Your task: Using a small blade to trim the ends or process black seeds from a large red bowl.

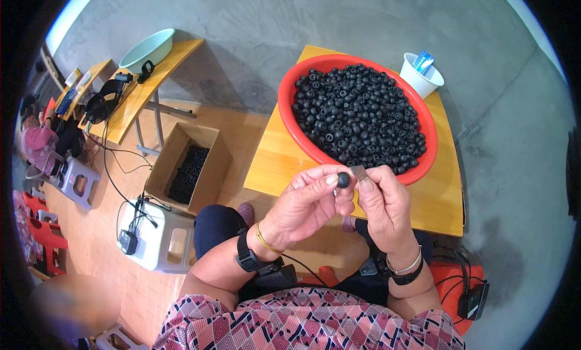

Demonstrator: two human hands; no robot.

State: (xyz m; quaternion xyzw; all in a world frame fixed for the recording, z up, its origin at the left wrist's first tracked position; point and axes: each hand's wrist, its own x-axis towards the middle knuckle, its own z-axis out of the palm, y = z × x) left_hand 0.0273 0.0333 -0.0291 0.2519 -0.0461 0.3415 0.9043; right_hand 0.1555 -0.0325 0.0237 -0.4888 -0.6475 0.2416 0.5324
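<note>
Between the thumb and fingers of my left hand (313,199) is a small round black rubber-like piece (343,180). My right hand (385,205) pinches a small flat metal blade (359,172), its free end close to the black piece; whether the two touch I cannot tell. Both hands are raised near the front rim of a red basin (287,116), which is heaped with many similar black pieces (357,111), some showing round holes. The basin sits on a yellow wooden table (266,162).
A white tub (417,79) with a blue-and-white packet stands behind the basin. On the floor to the left is a cardboard box (216,168) holding black pieces, beside a white stool (148,256) with cables. Another table holds a green basin (148,50). A person (39,141) sits far left.
</note>
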